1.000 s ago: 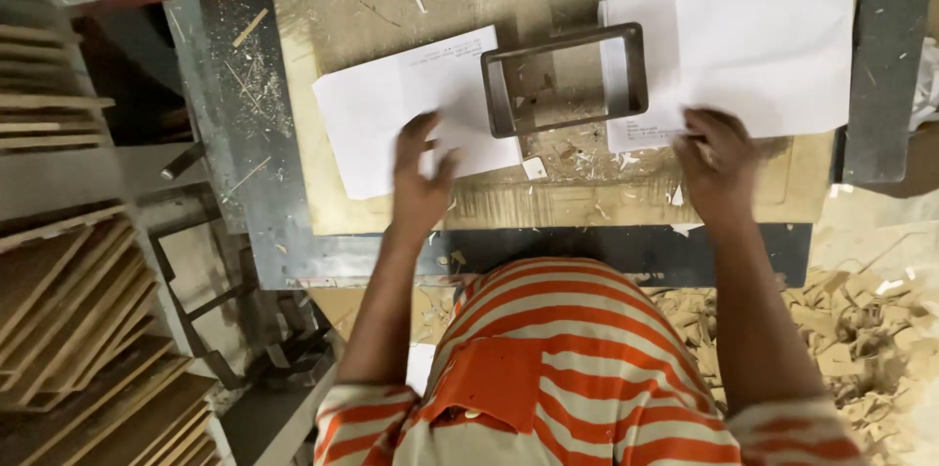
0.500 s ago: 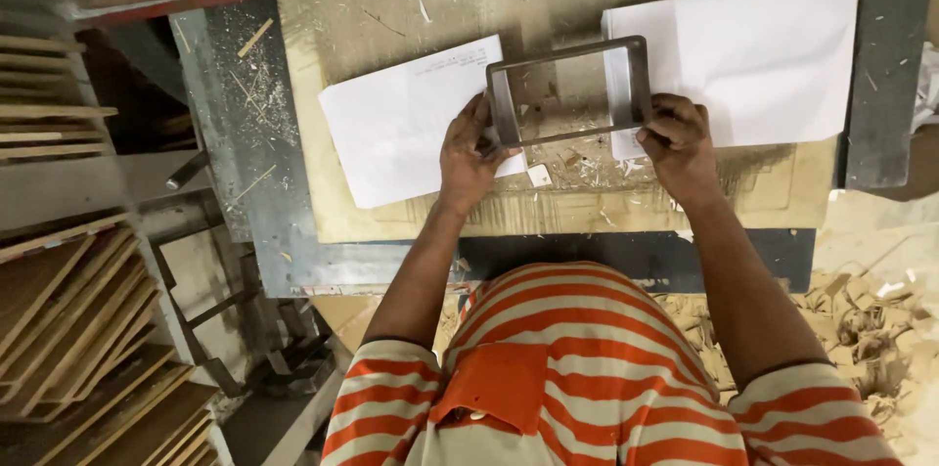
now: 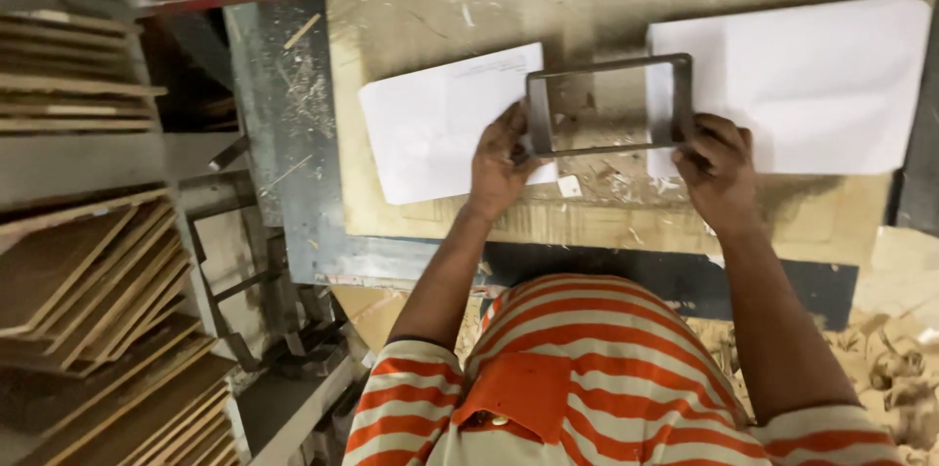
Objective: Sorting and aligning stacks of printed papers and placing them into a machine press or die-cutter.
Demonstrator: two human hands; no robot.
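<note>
Spreading across the top of the view, the worn board (image 3: 606, 221) carries everything the hands are working on, bolted over a grey metal bench (image 3: 284, 133) littered with splinters. Stacks of thin wooden boards (image 3: 88, 270) fill the racks at the person's left, and wood shavings (image 3: 900, 368) lie heaped at the right.

Two white sheets of paper sit on the board: the left sheet (image 3: 440, 124) and the larger right sheet (image 3: 812, 85). Between them is the metal frame (image 3: 608, 104), a dark rectangular frame with an open middle, its ends overlapping the inner edges of both sheets.

A second ago both hands were flat on the board below the frame, which lay untouched. Half a second ago they had closed on its two ends. Now the left hand (image 3: 501, 165) grips the frame's left end, fingers curled over the bar, and the right hand (image 3: 719, 168) grips the right end the same way. The frame looks a little higher and slightly tilted, so it seems lifted or sliding rather than resting, though contact with the board cannot be told for certain.
</note>
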